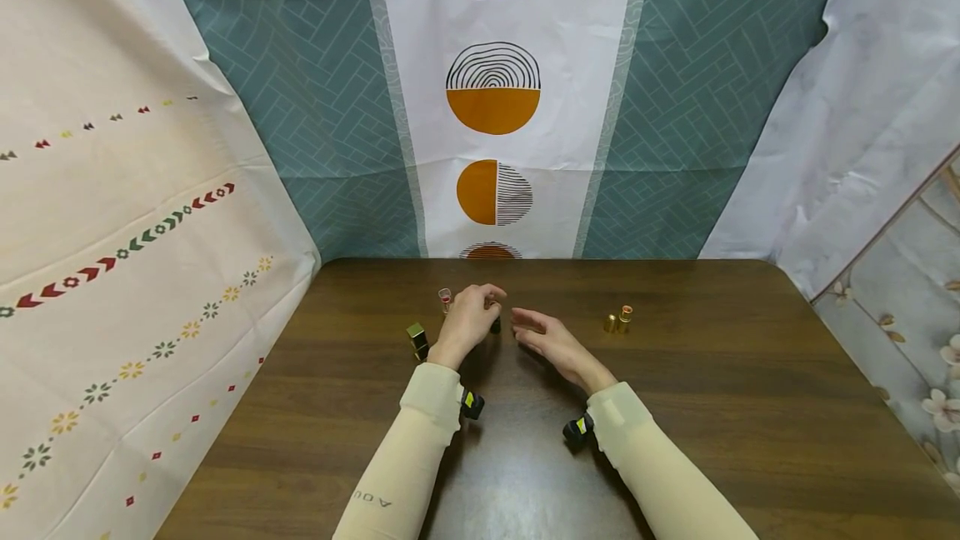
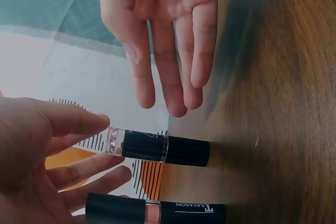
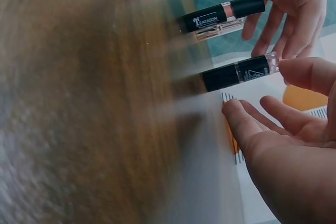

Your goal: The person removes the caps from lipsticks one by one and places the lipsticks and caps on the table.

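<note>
Sleeves (image 1: 408, 440) lead to parted hands (image 1: 470, 319) (image 1: 553, 346) flanking a tube (image 2: 144, 146) (table edge (image 1: 645, 263) beyond).

On the brown wood-grained table (image 1: 517, 457), the clear-ended tube (image 2: 157, 147) is black, the pink-banded tube (image 2: 154, 211) black with white lettering; behind the table, a teal brick-patterned cloth (image 1: 300, 65) bears a white strip (image 1: 495, 22) of orange, black-lined circles (image 1: 492, 107).
</note>
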Motion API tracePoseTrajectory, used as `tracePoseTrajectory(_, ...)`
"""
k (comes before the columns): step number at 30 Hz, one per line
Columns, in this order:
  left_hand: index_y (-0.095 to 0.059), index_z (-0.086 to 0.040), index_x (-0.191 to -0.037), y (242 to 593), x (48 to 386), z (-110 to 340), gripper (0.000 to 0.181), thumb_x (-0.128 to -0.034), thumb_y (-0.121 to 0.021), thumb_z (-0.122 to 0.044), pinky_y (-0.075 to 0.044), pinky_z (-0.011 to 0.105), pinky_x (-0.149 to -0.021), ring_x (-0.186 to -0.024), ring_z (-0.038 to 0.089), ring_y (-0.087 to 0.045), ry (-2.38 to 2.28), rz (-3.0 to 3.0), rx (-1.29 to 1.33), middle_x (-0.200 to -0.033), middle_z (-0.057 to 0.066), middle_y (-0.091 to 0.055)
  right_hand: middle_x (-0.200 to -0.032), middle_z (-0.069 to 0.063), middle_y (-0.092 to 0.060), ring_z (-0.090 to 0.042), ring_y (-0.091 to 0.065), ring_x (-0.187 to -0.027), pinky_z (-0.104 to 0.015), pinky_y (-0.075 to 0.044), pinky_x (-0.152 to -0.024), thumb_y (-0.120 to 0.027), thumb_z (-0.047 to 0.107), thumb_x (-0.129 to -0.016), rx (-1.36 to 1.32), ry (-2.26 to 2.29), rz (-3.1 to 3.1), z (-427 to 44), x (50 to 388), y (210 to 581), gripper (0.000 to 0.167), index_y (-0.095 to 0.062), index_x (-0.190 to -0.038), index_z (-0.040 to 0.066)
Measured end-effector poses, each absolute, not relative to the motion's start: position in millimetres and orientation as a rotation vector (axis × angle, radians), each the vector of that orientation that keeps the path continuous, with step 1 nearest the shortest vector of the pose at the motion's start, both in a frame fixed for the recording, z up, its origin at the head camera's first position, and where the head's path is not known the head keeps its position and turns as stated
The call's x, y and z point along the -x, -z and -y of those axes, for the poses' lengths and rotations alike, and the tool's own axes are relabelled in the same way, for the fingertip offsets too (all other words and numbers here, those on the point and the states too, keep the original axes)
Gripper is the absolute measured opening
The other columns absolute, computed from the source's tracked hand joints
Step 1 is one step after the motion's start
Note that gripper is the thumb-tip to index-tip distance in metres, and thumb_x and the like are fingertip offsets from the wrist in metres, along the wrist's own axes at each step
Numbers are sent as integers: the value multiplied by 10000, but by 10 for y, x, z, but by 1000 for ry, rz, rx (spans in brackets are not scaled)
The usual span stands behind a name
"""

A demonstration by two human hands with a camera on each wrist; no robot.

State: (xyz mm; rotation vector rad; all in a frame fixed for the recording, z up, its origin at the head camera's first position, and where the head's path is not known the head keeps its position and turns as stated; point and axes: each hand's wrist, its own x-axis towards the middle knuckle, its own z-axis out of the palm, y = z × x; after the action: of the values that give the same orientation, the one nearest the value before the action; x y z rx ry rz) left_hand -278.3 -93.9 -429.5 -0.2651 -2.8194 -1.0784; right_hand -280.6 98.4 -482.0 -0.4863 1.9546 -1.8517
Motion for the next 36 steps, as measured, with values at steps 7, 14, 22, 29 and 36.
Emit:
tracePoseTrajectory(7, -740, -89, -1244, 4296, 2769, 912, 244, -1020, -644, -88, -538, 448, -831, -997, 297, -646, 1000, 2841, 234, -1143, 125, -672, -1620, -276, -345, -409, -360, -1496, -501, -325, -1203, -492, 42, -1089, 443, 1876, -1923, -939, 2789, 4819, 542, -321, -1596, -43)
tracePoseTrajectory(14, -745, -112, -1232, 4321, 2804, 894, 244, -1005, -664, -71, -520, 380, -725, -865, 242, -634, 964, 2869, 228, -1095, 106, -693, -1610, -280, -357, -409, -365, -1493, -499, -333, -1198, -491, 21, -1085, 408, 1898, -1919, -902, 2799, 4833, 527, -340, -1585, -52)
tracePoseTrajectory(22, -752, -91, -1232, 4348, 2827, 924, 244, -1004, -668, -68, -558, 443, -826, -1004, 287, -697, 963, 2862, 234, -1187, 111, -741, -1605, -276, -365, -408, -365, -1492, -503, -327, -1204, -493, 40, -1091, 417, 1898, -1917, -896, 2803, 4845, 524, -343, -1586, -45)
tracePoseTrajectory(29, -749, -100, -1243, 4315, 2814, 930, 247, -1011, -664, -79, -559, 475, -901, -1083, 301, -693, 988, 2847, 240, -1219, 109, -735, -1606, -267, -370, -398, -373, -1491, -493, -329, -1204, -499, 44, -1090, 406, 1898, -1915, -894, 2826, 4858, 521, -353, -1583, -39)
tracePoseTrajectory(36, -738, -90, -1264, 4261, 2783, 917, 258, -1019, -658, -86, -569, 461, -881, -1069, 292, -699, 1045, 2839, 273, -1220, 112, -733, -1609, -286, -361, -414, -370, -1488, -499, -335, -1197, -493, 48, -1090, 423, 1887, -1946, -886, 2860, 4841, 510, -361, -1568, -74)
